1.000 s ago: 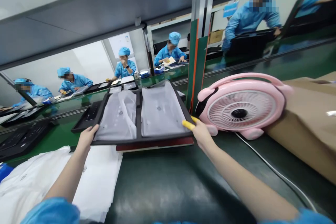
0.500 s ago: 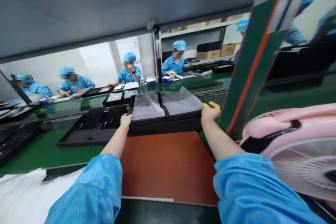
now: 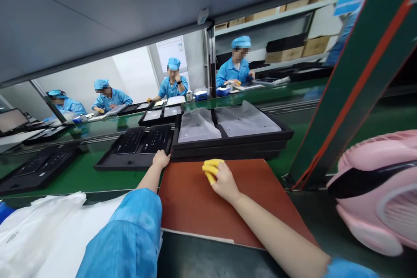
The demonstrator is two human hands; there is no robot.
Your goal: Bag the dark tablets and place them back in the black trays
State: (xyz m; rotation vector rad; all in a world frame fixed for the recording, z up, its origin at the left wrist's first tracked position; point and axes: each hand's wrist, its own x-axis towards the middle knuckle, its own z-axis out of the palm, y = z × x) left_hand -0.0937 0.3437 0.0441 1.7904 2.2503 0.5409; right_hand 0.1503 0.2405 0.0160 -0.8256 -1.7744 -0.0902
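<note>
My left hand (image 3: 161,159) has its fingers curled at the right front corner of a black tray (image 3: 110,163), which holds two dark flat panels (image 3: 155,139). Just to the right is a stack of black trays (image 3: 228,150); its top tray carries two flat pieces under whitish translucent sheets (image 3: 247,121). My right hand (image 3: 224,182), with yellow finger covers, hovers over a reddish-brown board (image 3: 247,208). Its fingers are bent and a little apart, with nothing seen between them.
Another black tray with dark panels (image 3: 42,169) lies far left. White sheets (image 3: 61,230) are piled at front left. A pink fan (image 3: 374,191) and a green post with an orange strip (image 3: 355,82) stand on the right. Several co-workers in blue sit across the line; a shelf hangs overhead.
Both hands have left the sheet-covered tray, which now rests on the stack. My right hand has come back over the brown board; my left has shifted to the neighbouring tray's corner.
</note>
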